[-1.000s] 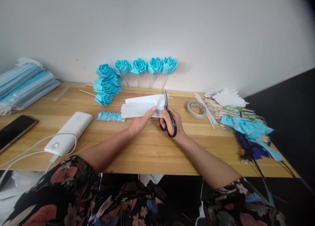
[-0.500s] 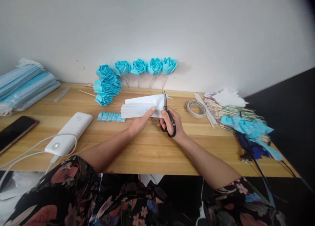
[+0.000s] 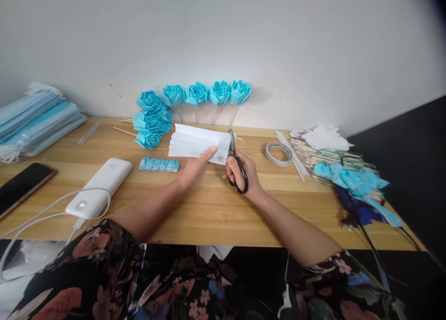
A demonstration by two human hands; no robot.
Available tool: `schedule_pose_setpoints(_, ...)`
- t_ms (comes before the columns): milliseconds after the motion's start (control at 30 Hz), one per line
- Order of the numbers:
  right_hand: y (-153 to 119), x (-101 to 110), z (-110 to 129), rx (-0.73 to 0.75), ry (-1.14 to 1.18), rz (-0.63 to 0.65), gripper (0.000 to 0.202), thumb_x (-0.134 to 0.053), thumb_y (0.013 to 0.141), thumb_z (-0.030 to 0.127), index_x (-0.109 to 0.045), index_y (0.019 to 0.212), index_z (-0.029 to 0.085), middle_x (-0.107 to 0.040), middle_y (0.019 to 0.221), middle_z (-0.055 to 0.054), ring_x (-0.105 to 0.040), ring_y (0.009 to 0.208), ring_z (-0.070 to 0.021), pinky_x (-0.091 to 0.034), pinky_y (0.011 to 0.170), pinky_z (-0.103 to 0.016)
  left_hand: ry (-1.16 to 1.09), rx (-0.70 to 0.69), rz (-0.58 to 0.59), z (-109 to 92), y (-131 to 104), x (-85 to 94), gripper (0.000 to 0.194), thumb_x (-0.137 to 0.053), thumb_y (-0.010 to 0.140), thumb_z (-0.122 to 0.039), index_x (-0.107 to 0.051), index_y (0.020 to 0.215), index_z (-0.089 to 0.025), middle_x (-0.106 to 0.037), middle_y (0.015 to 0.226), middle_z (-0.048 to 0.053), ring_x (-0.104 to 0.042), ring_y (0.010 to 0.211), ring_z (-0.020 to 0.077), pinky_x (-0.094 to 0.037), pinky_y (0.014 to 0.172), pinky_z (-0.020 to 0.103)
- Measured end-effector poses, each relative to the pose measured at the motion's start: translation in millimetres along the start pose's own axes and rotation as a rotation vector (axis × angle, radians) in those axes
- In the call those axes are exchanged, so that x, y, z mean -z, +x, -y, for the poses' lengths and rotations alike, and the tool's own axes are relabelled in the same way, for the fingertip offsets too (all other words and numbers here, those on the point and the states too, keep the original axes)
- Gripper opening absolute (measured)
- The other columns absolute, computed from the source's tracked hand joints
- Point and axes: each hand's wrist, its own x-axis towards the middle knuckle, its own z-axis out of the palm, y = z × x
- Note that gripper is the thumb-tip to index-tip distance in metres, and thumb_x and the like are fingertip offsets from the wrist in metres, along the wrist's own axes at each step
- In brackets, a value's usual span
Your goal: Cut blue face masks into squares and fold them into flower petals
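My left hand (image 3: 198, 167) pinches a pale face mask (image 3: 193, 141) by its near edge, thumb on top and the other fingers hidden beneath. My right hand (image 3: 245, 171) grips black-handled scissors (image 3: 241, 176), thumb and fingers in the loops. Their blades point away from me and lie across the mask's right end, beside a thin ear loop (image 3: 240, 140). Just left of my left hand, a strip of folded blue pieces (image 3: 159, 165) lies on the wooden table (image 3: 216, 218).
Blue flowers on sticks (image 3: 197, 94) lean along the wall, with more stacked at their left (image 3: 149, 120). Packed masks (image 3: 38, 120), a phone (image 3: 26, 185) and a cabled power bank (image 3: 99, 187) occupy the left. Tape (image 3: 278, 153), sticks and blue scraps (image 3: 351, 178) lie right.
The mask has spread wider and tilted, its left end now higher. My left hand has shifted slightly left, while the scissors' blades have come closer together at the mask's right end.
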Motion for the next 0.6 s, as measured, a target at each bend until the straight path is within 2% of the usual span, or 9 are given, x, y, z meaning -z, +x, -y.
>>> schedule_pose_setpoints(100, -0.6, -1.9, -1.8, -0.061, 0.0, 0.016, 0.05, -0.066, 0.081, 0.07, -0.059, 0.091, 0.021, -0.045, 0.05, 0.011, -0.04, 0.039, -0.0062, -0.056, 0.055, -0.026, -0.173, 0.012, -0.013, -7.5, 3.6, -0.7, 0.053, -0.08, 0.074, -0.051, -0.066, 0.113, -0.019, -0.071, 0.121, 0.009, -0.063, 0.122, 0.0268, -0.051, 0.104, 0.041)
schedule_pose_setpoints(267, -1.2, 0.1, 3.6, -0.11, -0.02, 0.116, 0.056, -0.062, 0.08, 0.075, -0.058, 0.092, 0.02, -0.047, 0.055, 0.01, -0.042, 0.043, -0.007, -0.057, 0.063, -0.03, -0.175, 0.016, -0.091, -14.6, 8.6, 3.9, 0.049, -0.085, 0.069, -0.04, -0.068, 0.109, -0.017, -0.074, 0.111, 0.008, -0.066, 0.116, 0.0259, -0.05, 0.103, 0.038)
schedule_pose_setpoints(367, 1.5, 4.8, 11.8, -0.105, -0.038, 0.202, 0.06, -0.061, 0.08, 0.076, -0.057, 0.101, 0.02, -0.05, 0.06, 0.009, -0.044, 0.046, -0.0075, -0.056, 0.068, -0.032, -0.184, -0.023, -0.142, -17.7, 13.1, 8.2, 0.048, -0.087, 0.067, -0.036, -0.068, 0.107, -0.017, -0.075, 0.11, 0.007, -0.066, 0.116, 0.0262, -0.051, 0.103, 0.038)
schedule_pose_setpoints(467, 6.4, 9.4, 16.2, -0.138, -0.099, 0.252, 0.058, -0.066, 0.078, 0.07, -0.053, 0.106, 0.02, -0.054, 0.063, 0.007, -0.047, 0.049, -0.0093, -0.048, 0.057, -0.028, -0.193, -0.074, -0.185, -20.6, 18.5, 13.0, 0.05, -0.088, 0.067, -0.035, -0.066, 0.109, -0.018, -0.074, 0.113, 0.006, -0.066, 0.119, 0.0262, -0.051, 0.105, 0.038)
schedule_pose_setpoints(600, 11.6, 12.6, 13.8, -0.203, -0.16, 0.299, 0.048, -0.07, 0.077, 0.06, -0.049, 0.097, 0.022, -0.058, 0.063, 0.006, -0.048, 0.05, -0.0097, -0.038, 0.05, -0.025, -0.172, -0.113, -0.209, -24.4, 25.0, 19.3, 0.06, -0.089, 0.065, -0.039, -0.064, 0.115, -0.018, -0.073, 0.117, 0.008, -0.063, 0.125, 0.0291, -0.05, 0.109, 0.041)
